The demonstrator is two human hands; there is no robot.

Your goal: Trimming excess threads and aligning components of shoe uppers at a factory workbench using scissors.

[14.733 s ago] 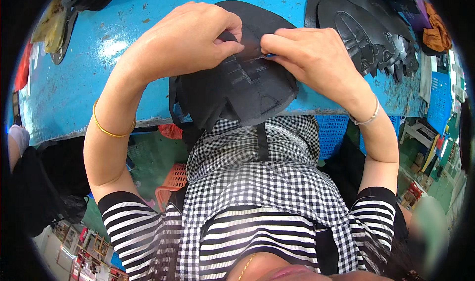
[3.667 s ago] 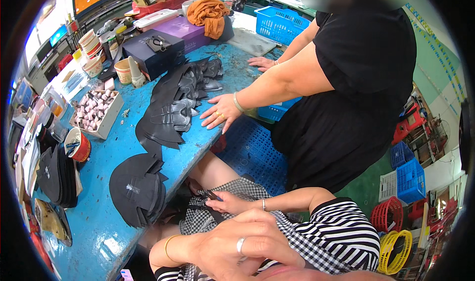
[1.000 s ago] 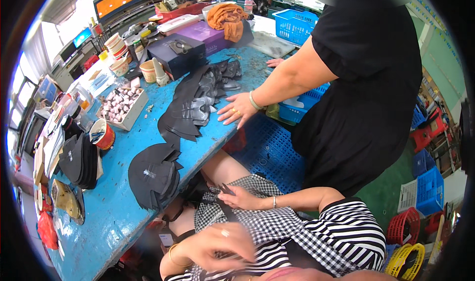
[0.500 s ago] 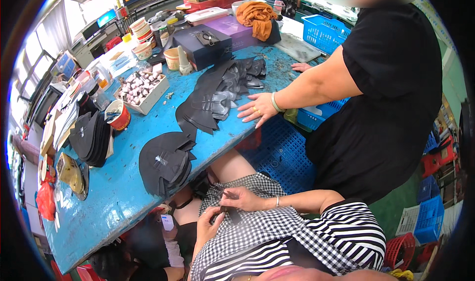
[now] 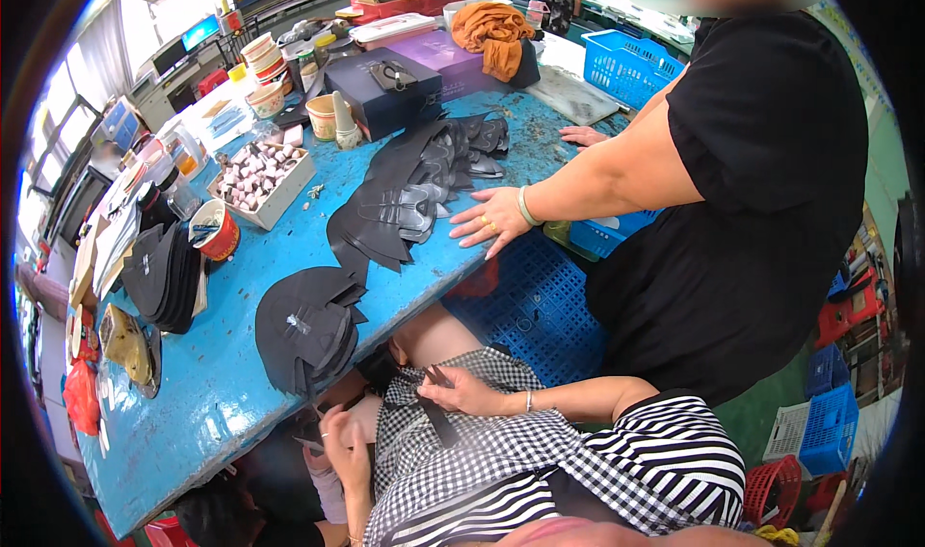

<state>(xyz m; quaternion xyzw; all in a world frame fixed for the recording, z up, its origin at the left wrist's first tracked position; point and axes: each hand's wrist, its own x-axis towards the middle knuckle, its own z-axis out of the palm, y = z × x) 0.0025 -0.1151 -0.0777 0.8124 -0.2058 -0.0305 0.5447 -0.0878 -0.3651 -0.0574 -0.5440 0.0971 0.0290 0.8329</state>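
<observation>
My right hand (image 5: 468, 393) is closed over my lap, gripping a narrow black strip (image 5: 439, 424) that hangs down over my checked apron (image 5: 501, 366). A small dark end also sticks out above its fingers, too small to name. My left hand (image 5: 345, 449) is raised beside the apron, apart from the strip, fingers spread and nothing visible in them. On the blue table (image 5: 207, 393) ahead lies a fanned stack of black curved pieces (image 5: 306, 325), nearest my hands. Farther along, more overlapping black pieces (image 5: 381, 210) form a row, some with shiny grey shapes on them.
At the right, a person in black (image 5: 742, 181) rests a hand (image 5: 496, 218) on the table edge. A blue crate (image 5: 540, 292) stands below. A box of small pale pieces (image 5: 265, 176), paper tubs (image 5: 220, 234) and dark boxes (image 5: 385, 90) crowd the table's far side. Another person sits low left.
My left hand has let go and moved left and down, away from the strip. My right hand keeps hold of the strip. The view has shifted slightly.
</observation>
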